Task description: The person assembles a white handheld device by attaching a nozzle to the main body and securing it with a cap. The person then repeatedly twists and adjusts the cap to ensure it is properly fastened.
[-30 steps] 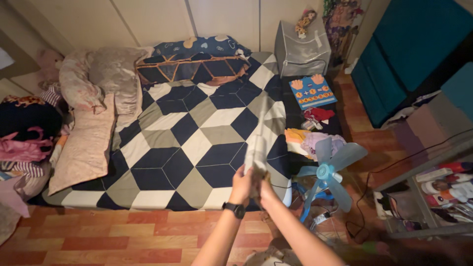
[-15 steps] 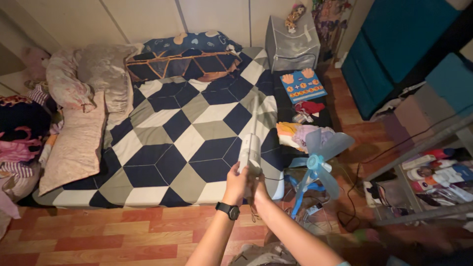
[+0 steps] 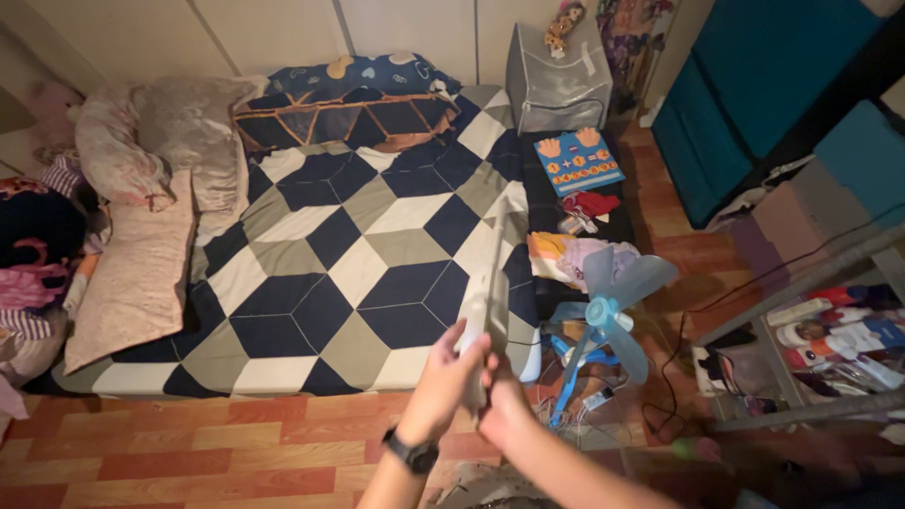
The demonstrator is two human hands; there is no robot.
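Since the earlier frame, both hands have dropped lower and the long pale strip point(image 3: 489, 292) tilts further over the bed's foot. Left hand point(image 3: 441, 372), a black watch point(image 3: 411, 451) at its wrist, and right hand point(image 3: 501, 407) clasp the strip's lower end together, forearms raised. Beyond lies the bed point(image 3: 330, 254), its smooth cover patterned in navy, grey and white cubes. Right of the bed stands a blue plastic fan point(image 3: 603, 316).
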